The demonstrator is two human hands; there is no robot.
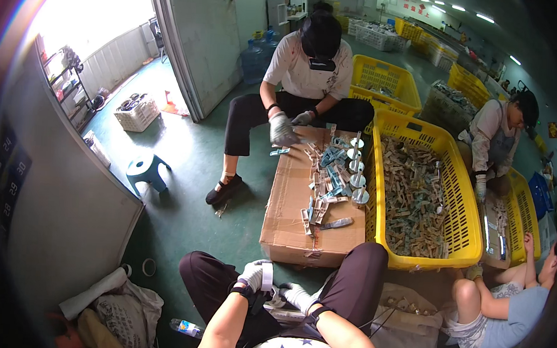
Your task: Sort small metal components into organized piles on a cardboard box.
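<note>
Rm w/ glossy green floor (164,231); cardbd box (290,196) on it, topped w/ heaped plastic clips (332,159), blue & beige. Yellow slotted crate (468,235) alongside. L hand (253,275), knit glove, grips smooth white pc (267,277), near side of box; R hand (298,297) just beside, grip can't tell.

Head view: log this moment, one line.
left hand: holding white piece; right hand: beside left, grip unclear; cardboard box: small parts on top; yellow crate: parts inside

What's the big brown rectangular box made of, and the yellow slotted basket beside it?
The brown rectangular box looks like matte cardboard: its edges are creased. The yellow slotted basket is probably plastic, slightly shiny, with neat, moulded-looking openings.
</note>
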